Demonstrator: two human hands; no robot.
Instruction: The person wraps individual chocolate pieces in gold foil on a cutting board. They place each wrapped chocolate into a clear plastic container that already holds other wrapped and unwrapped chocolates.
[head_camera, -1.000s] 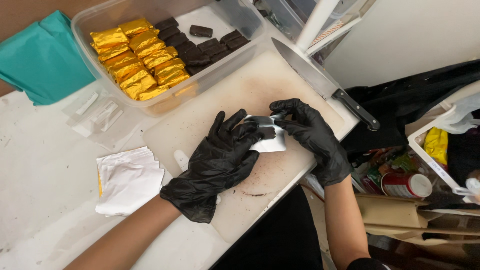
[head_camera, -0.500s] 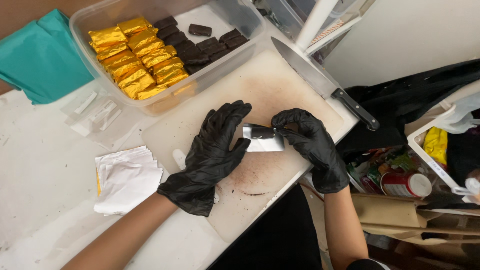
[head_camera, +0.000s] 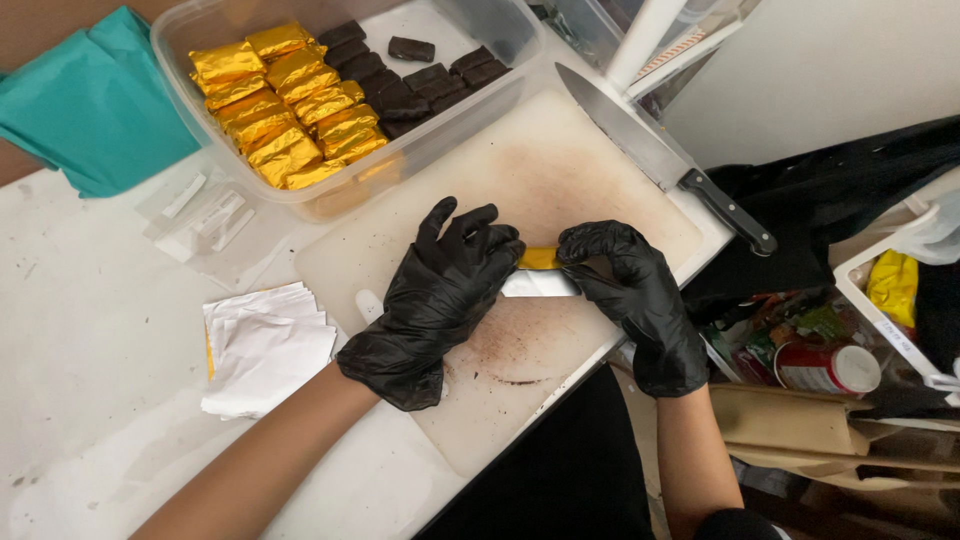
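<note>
White tabletop (head_camera: 90, 330) carries a pale cutting board (head_camera: 560, 170), stained brown in the middle, where both black-gloved hands work close together. Between them lies a small bar (head_camera: 540, 272), half in its foil: a gold edge shows along the top and the white inner side of the sheet faces up below it. The left hand (head_camera: 440, 290) lies flat with fingers spread, pressing down on the bar's left end, which seems to pin the foil while it is folded. The right hand (head_camera: 625, 285) is curled at the other end, fingertips pinching the foil there; both hands are clamped on the same bar, which rests on the board and is not lifted.

Just left of the left wrist, a loose stack of foil sheets (head_camera: 265, 345) lies white side up with a gold edge peeping out, near enough to draw from. Behind the hands, a clear tub (head_camera: 190, 60) stands against the board's far edge, with gold-wrapped bars (head_camera: 280, 100) packed in rows on its left and bare dark bars (head_camera: 400, 75) on its right, the two kinds kept apart. A large knife (head_camera: 650, 150) lies along the board's far right edge, blade away from the hands. A teal cloth (head_camera: 85, 100) sits in the far left corner, and a clear flat bag (head_camera: 200, 215) lies beside the tub.
</note>
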